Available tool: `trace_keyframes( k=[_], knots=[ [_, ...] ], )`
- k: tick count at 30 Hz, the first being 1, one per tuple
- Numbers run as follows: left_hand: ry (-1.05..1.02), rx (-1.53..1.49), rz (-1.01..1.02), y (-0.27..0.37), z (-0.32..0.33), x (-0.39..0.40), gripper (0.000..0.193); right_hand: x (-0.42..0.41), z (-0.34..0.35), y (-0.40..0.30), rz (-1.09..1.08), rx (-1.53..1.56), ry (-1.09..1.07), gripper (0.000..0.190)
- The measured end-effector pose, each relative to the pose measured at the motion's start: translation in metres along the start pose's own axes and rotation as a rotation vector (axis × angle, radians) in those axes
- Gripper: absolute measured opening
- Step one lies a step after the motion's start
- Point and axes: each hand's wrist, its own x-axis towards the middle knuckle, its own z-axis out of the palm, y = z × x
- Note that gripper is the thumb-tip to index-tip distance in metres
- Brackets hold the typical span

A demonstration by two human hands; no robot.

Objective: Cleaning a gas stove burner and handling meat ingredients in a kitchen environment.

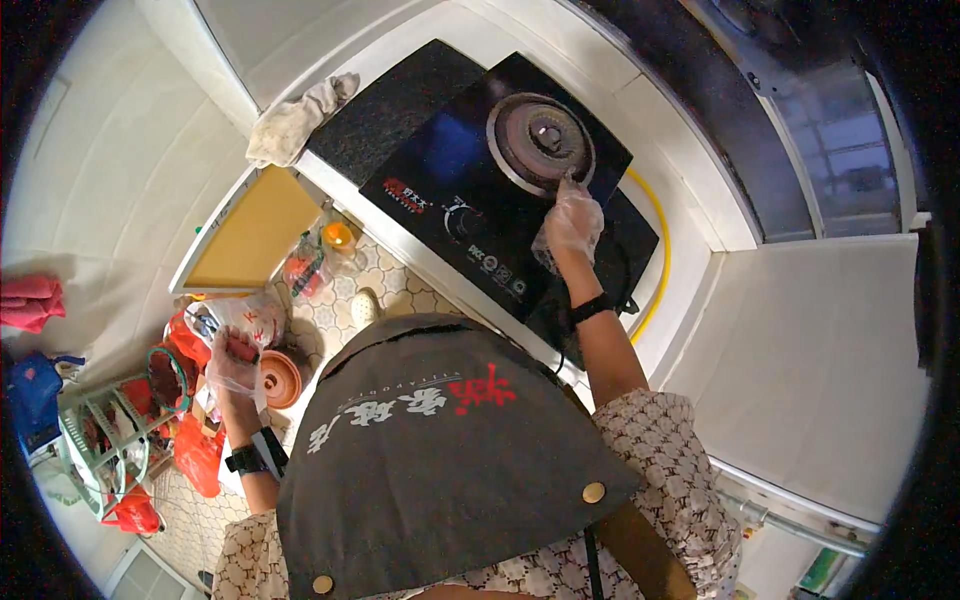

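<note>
A single-burner gas stove with a black glass top stands on a dark counter slab before me. My right hand, in a clear plastic glove, reaches to the near rim of the round burner; its fingertips are drawn together at the metal ring, and whether they hold anything is too small to tell. The stove's control knob lies to the left of that hand. My left hand, also gloved in clear plastic, is low at the left with curled fingers around a dark reddish thing that I cannot identify.
A stained cloth lies at the counter's left corner. A yellow gas hose curves along the right wall. Below stand an open yellow cabinet door, a terracotta-coloured lid or pot, a pale green rack and red plastic bags.
</note>
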Motion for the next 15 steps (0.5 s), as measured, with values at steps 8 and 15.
trace_keyframes(
  k=[8,15],
  knots=[
    [-0.021,0.119,0.020,0.001,-0.013,0.027,0.013,0.001,0.019,-0.010,-0.023,0.031,-0.065,0.031],
    [-0.345,0.107,-0.127,0.002,0.074,0.037,0.014,0.000,-0.016,-0.007,0.104,0.053,-0.199,0.041]
  ],
)
